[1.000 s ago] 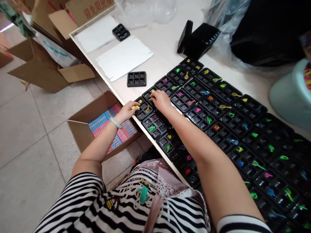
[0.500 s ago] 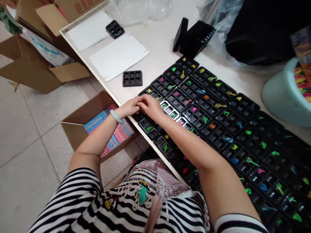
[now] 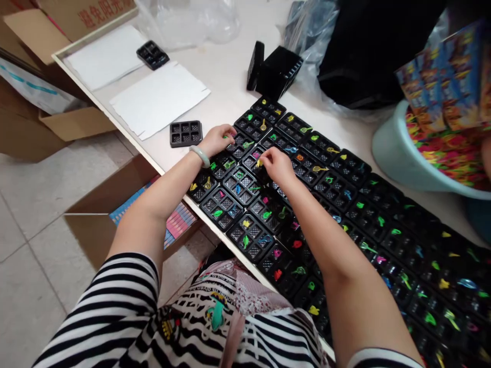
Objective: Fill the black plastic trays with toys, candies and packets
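Nearby lie two white sheets (image 3: 161,99); the right hand (image 3: 275,166) pinches one yellow piece (image 3: 259,163), the left hand's (image 3: 218,139) hold unclear.

Both arms (image 3: 148,225) reach forward, right hand (image 3: 276,164) pinching, left hand (image 3: 218,140) seemingly curled.

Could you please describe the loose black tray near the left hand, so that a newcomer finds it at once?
On the white table, find the nearer of two white sheets. Just in front of it, near the left hand, lies the six-compartment black tray. Unlike the trays in rows with their bright pieces, it lies apart and shows only black.
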The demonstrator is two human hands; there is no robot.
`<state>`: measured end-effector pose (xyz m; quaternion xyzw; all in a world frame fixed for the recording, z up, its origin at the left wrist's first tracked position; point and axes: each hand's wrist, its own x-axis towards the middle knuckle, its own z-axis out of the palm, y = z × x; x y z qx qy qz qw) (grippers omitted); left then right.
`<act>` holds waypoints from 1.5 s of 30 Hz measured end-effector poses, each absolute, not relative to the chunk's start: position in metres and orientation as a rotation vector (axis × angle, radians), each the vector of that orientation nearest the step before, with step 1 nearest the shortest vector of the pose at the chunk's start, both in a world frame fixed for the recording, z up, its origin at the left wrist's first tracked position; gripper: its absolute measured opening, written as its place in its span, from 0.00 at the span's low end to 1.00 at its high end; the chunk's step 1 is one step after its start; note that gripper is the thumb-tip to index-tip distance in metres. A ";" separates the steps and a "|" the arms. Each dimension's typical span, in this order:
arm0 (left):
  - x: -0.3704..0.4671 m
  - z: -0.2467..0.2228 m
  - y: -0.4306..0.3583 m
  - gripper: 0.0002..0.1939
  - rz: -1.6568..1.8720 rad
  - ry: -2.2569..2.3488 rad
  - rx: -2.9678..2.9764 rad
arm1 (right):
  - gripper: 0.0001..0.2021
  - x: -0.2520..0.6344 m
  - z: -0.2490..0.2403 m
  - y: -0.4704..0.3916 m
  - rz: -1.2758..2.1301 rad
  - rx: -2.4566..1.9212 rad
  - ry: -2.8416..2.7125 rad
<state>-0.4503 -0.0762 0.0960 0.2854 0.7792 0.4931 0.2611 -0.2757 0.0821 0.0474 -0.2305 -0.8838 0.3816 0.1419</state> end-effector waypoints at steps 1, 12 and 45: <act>-0.453 0.096 -0.071 0.11 1.314 2.107 0.756 | 0.04 -0.273 0.046 0.083 1.075 -0.686 -2.584; -0.449 0.110 -0.072 0.08 1.528 1.800 0.351 | 0.06 -0.276 0.071 0.068 1.034 -0.424 -2.675; -0.496 0.070 0.020 0.18 1.227 2.157 1.115 | 0.08 -0.178 0.094 0.098 1.327 -0.494 -2.236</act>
